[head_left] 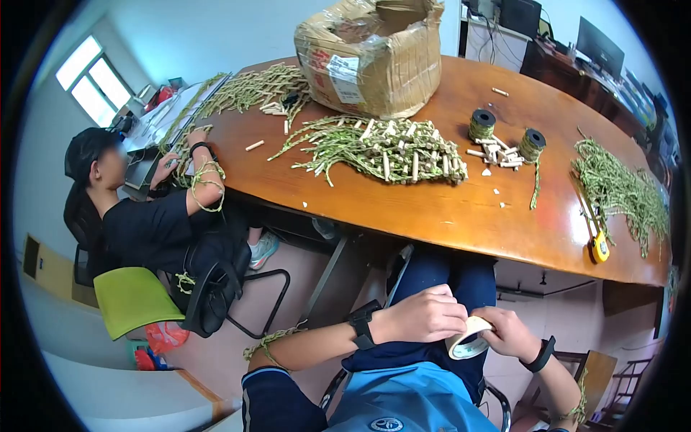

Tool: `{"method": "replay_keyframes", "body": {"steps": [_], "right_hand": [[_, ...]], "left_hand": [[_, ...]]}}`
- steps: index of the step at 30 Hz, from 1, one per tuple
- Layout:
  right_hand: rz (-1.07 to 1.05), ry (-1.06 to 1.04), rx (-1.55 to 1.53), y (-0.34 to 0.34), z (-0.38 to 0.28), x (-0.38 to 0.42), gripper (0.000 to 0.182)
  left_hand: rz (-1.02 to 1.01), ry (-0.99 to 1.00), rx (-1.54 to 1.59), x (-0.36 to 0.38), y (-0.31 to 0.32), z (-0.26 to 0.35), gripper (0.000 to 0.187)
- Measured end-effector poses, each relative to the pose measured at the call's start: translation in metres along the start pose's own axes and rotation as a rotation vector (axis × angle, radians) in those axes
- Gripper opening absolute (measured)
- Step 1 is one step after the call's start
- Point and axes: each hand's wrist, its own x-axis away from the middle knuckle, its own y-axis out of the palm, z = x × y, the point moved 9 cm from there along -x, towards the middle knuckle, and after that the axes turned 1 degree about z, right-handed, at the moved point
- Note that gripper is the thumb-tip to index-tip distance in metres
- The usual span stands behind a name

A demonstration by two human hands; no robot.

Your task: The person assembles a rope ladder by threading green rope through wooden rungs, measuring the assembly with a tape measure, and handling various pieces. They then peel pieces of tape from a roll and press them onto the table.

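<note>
Over my lap, my right hand (509, 334) is closed around a roll of cream-coloured tape (469, 341). My left hand (426, 315) has its fingers curled against the roll's left and upper edge; its fingertips are hidden, so what they pinch cannot be made out. Both hands are below the front edge of the wooden table (432, 216). On the table lies a large bundle of green braided cord with wooden pegs (389, 151). Two spools of green cord (482, 124) stand to its right, beside a small heap of wooden pegs (500, 155).
A taped cardboard box (371, 65) stands at the table's back. More green cord (622, 191) and a yellow tape measure (599, 246) lie at the right. A seated person (144, 194) works at the left near a green chair (137, 301). Monitors (599, 45) stand behind.
</note>
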Motion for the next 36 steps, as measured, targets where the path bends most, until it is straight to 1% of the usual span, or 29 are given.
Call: {"method": "replay_keyframes", "body": {"steps": [2,5,6,9,14,17,20,21,23,24,26,27,29,30,31,33,36], "right_hand": [[0.021,0.027,-0.016,-0.003,0.001,0.002,0.035],[0.016,0.087,-0.064,-0.002,0.005,0.003,0.036],[0.044,0.032,-0.017,-0.003,0.003,0.004,0.037],[0.016,0.055,-0.031,-0.001,0.0,0.007,0.037],[-0.013,0.007,-0.048,0.005,0.004,0.009,0.033],[-0.033,0.008,-0.073,0.006,0.004,0.006,0.031],[-0.033,-0.006,-0.067,0.009,0.004,0.004,0.03],[-0.028,-0.023,-0.061,0.01,0.003,0.002,0.03],[0.004,0.009,-0.11,0.007,0.002,-0.002,0.031],[0.025,0.032,-0.137,0.005,0.001,-0.003,0.032],[0.114,-0.015,-0.069,-0.006,-0.005,-0.005,0.034],[0.166,-0.035,-0.027,-0.012,-0.003,-0.005,0.035],[0.302,-0.119,0.049,-0.028,-0.013,-0.004,0.034],[0.343,-0.13,0.064,-0.033,-0.02,-0.001,0.034],[0.383,-0.158,0.089,-0.038,-0.028,0.0,0.034],[0.472,-0.178,0.151,-0.043,-0.036,0.004,0.034],[0.486,-0.191,0.24,-0.041,-0.04,0.007,0.035]], "left_hand": [[0.049,0.014,-0.027,-0.001,-0.002,0.004,0.012],[0.077,0.102,-0.169,-0.001,0.003,0.009,0.012],[0.032,0.172,-0.253,-0.001,0.006,0.015,0.015],[0.047,0.246,-0.365,0.004,0.016,0.019,0.017],[0.014,0.227,-0.393,0.003,0.029,0.018,0.027],[-0.087,0.188,-0.44,0.002,0.037,0.014,0.026],[-0.077,0.195,-0.452,0.005,0.037,0.014,0.024],[-0.1,0.174,-0.469,0.006,0.036,0.012,0.024],[-0.148,0.135,-0.492,0.008,0.036,0.008,0.024],[-0.075,0.109,-0.462,0.007,0.028,0.007,0.023],[0.06,0.066,-0.366,0.006,0.013,0.007,0.022],[0.088,0.049,-0.381,0.008,0.008,0.008,0.019],[0.264,-0.182,-0.041,0.015,-0.007,-0.015,0.024],[0.288,-0.28,0.009,0.016,-0.013,-0.017,0.028],[0.343,-0.291,0.025,0.017,-0.019,-0.015,0.028],[0.26,-0.303,-0.023,0.014,-0.02,-0.013,0.025],[0.307,-0.374,0.102,0.01,-0.021,-0.018,0.023]]}}
